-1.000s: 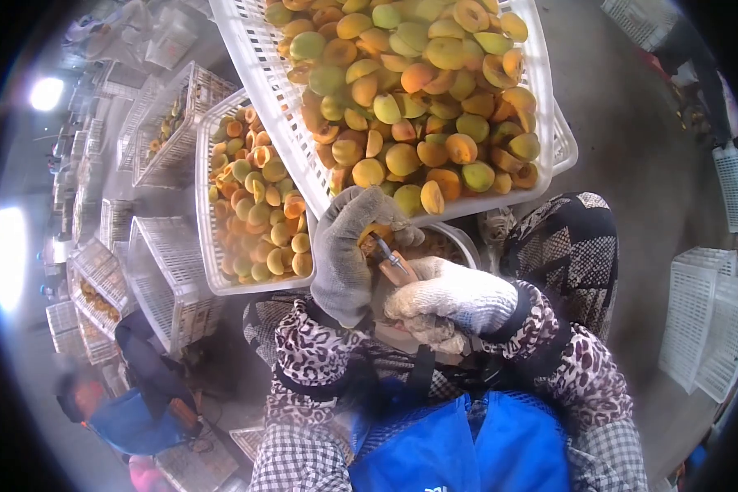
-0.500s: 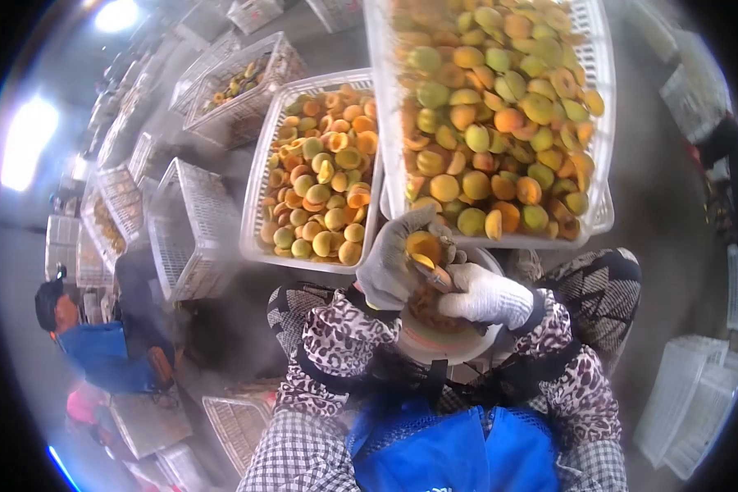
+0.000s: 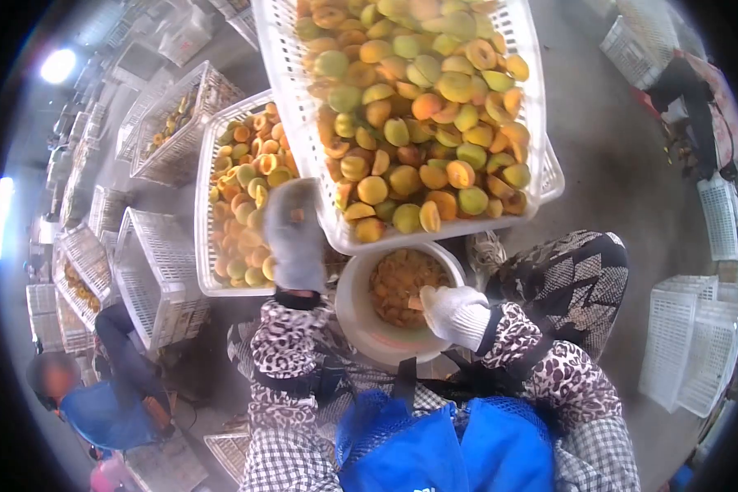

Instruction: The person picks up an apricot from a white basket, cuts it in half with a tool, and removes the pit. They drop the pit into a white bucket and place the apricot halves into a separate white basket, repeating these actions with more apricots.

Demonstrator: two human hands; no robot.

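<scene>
My left hand [image 3: 295, 234], in a grey glove, is smeared by motion over the right edge of a white crate [image 3: 202, 176] of halved apricots [image 3: 246, 176]; I cannot tell whether it holds anything. My right hand [image 3: 457, 315], in a pale knitted glove, is closed over the right side of a white bucket [image 3: 354, 307]. A small hand tool [image 3: 416, 303] with a brownish part pokes out from its fingers. Brownish-orange pieces [image 3: 400, 283] lie inside the bucket. Just beyond the bucket, a larger white crate [image 3: 537, 123] is heaped with green and orange apricot halves [image 3: 422, 123].
At left are an empty white crate [image 3: 160, 271] and another crate [image 3: 176, 123] with some fruit. A person in blue [image 3: 111, 414] sits at lower left. Stacked white crates [image 3: 689, 344] stand on the right; another person's dark-clothed limb [image 3: 697, 107] shows at upper right.
My left hand has left the bucket and swung left to the smaller apricot crate; the cut apricot once in it no longer shows. My right hand stays over the bucket. The view has shifted.
</scene>
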